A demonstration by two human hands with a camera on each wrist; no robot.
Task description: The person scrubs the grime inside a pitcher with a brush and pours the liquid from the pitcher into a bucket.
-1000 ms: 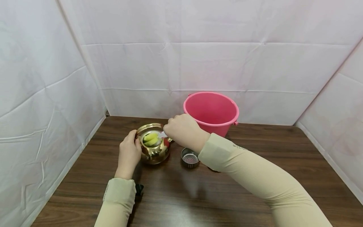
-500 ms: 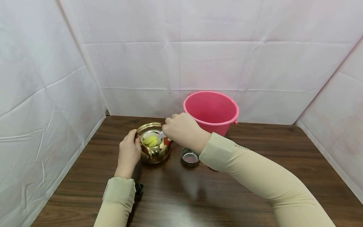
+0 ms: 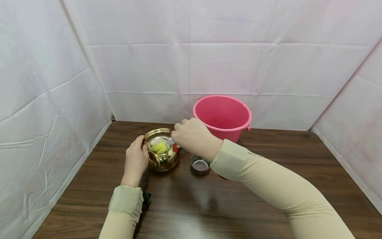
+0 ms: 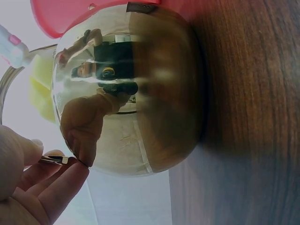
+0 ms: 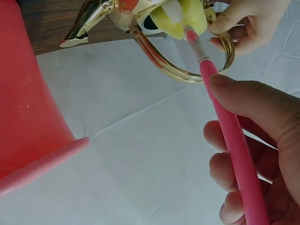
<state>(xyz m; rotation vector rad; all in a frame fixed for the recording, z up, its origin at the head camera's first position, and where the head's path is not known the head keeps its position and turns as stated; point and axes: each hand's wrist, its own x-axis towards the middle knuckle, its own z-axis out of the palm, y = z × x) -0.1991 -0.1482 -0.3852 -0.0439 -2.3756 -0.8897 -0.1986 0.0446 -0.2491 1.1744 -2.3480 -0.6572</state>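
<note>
A shiny gold kettle [image 3: 162,162] stands on the table with its top open and its hoop handle [image 5: 180,75] up. My left hand [image 3: 136,160] pinches the base of that handle at the kettle's left side, thumb against fingers. In my right hand [image 3: 194,136] is a sponge brush; its pink handle [image 5: 229,126] lies between thumb and curled fingers in the right wrist view. The brush's yellow sponge head [image 3: 158,147] sits at the kettle's mouth, partly inside. The spout [image 5: 89,23] points toward the bucket side in the right wrist view.
A pink bucket [image 3: 222,114] stands behind my right hand, close to the white cloth wall [image 3: 226,66]. Right of the kettle sits a small metal strainer [image 3: 200,165] with a perforated bottom. My right sleeve [image 3: 262,179] crosses over the brown table [image 3: 185,205].
The sponge head has turned and shifted slightly in the kettle's mouth, its lobes now lying differently. Both hands keep their grips and nearly the same places.
</note>
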